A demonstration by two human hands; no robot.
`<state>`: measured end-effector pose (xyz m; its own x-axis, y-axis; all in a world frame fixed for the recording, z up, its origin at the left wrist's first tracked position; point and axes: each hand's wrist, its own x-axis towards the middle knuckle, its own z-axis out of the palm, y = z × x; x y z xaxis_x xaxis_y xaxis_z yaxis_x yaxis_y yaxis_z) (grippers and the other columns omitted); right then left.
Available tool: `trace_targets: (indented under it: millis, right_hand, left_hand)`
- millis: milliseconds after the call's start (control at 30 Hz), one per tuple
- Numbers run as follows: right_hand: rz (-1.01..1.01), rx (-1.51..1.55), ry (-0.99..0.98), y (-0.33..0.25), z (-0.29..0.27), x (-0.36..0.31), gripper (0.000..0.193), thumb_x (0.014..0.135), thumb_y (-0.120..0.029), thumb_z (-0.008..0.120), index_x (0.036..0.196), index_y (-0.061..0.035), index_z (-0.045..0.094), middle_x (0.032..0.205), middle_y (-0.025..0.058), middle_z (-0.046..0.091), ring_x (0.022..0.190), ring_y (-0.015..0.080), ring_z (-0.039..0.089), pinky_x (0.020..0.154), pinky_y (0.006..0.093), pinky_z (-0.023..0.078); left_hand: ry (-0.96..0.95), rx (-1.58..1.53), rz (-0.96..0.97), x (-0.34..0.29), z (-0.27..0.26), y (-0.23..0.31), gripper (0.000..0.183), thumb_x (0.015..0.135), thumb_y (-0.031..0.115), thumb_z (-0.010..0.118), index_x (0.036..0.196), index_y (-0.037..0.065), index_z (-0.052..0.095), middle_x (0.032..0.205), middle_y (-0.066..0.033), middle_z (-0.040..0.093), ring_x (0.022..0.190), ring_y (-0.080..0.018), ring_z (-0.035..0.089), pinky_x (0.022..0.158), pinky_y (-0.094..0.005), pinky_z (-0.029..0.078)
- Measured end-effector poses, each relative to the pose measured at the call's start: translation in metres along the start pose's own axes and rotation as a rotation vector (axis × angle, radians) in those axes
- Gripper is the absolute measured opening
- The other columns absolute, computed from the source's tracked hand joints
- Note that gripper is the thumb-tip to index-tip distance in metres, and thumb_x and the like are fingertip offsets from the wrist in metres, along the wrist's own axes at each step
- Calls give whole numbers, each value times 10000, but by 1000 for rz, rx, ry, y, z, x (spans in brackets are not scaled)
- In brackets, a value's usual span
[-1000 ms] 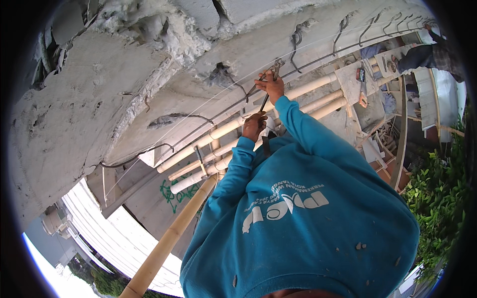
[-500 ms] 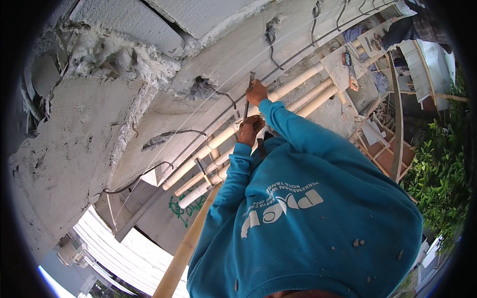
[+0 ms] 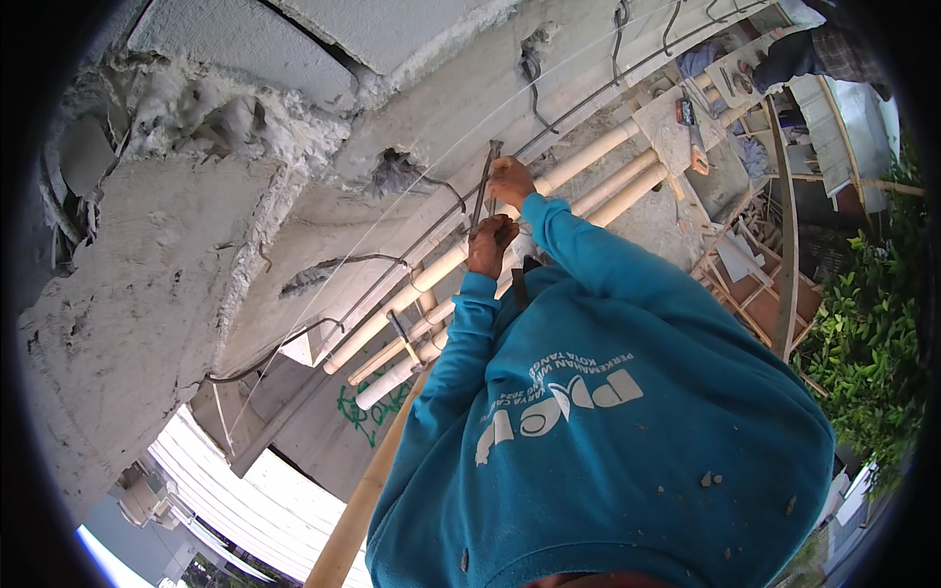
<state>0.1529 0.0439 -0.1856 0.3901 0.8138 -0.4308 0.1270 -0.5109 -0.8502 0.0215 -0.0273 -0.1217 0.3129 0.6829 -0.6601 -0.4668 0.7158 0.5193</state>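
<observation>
My left hand [image 3: 490, 245] is closed around the lower end of a slim dark metal tool [image 3: 479, 201] with a small flared head, held nearly upright against the concrete beam. Just above it, my right hand [image 3: 511, 183] is closed with its fingertips at the tool's upper part; the exact grip is partly hidden. A thin steel bar [image 3: 578, 110] runs along the beam behind the tool's head. Bent steel hooks [image 3: 443, 186] stick out of chipped holes in the concrete. Pale bamboo poles [image 3: 431, 277] pass under both hands.
A hammer [image 3: 403, 338] hangs over the poles at lower left. A handsaw [image 3: 697, 152] lies on a board [image 3: 664, 137] to the right. Another person's dark-clothed leg [image 3: 784, 64] shows at upper right. A taut string [image 3: 461, 149] crosses the beam. A bamboo post [image 3: 358, 510] rises beside my left arm.
My right hand has shifted slightly right and down, uncovering more of the metal tool's shaft. My left hand has moved slightly up and left, bringing the two hands closer together.
</observation>
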Motion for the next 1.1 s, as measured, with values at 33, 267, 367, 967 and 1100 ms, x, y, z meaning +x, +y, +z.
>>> trace_targets:
  millis: [33,267,367,967,1100]
  right_hand:
    - [-6,-27,-6,-14,-10,-14,289,830,-154,571,1095,-44,605,987,164,684,935,296,660,823,385,516]
    - [-111,-187,-354,-37,-87,-76,335,885,-234,548,1140,-31,630,940,131,692,814,258,658,772,361,507]
    - [90,-7,-409,-49,-108,-100,342,897,-284,576,1142,-57,650,890,130,686,792,216,644,768,356,496]
    - [-345,-219,201,0,-232,-28,287,923,-126,548,1187,-96,657,763,55,534,684,155,472,605,299,408]
    - [-382,-371,124,-39,-253,1,332,886,-127,534,1194,-165,654,1027,179,677,902,359,654,799,409,526]
  left_hand:
    - [-2,4,20,-4,1,0,171,904,149,576,937,-15,610,866,-118,643,805,-236,645,785,-340,551]
    - [-79,162,197,11,33,5,267,951,265,549,905,9,609,799,-85,636,732,-200,636,714,-318,542]
    - [-186,288,214,26,50,12,273,978,266,478,953,13,578,853,-84,609,805,-195,598,734,-329,511]
    - [286,1565,790,135,147,-36,548,744,336,755,1166,68,530,1195,-155,538,1159,-349,472,1024,-477,326]
    - [379,1514,816,157,138,-54,461,757,324,746,1089,76,545,1067,-143,593,1067,-333,527,970,-458,349]
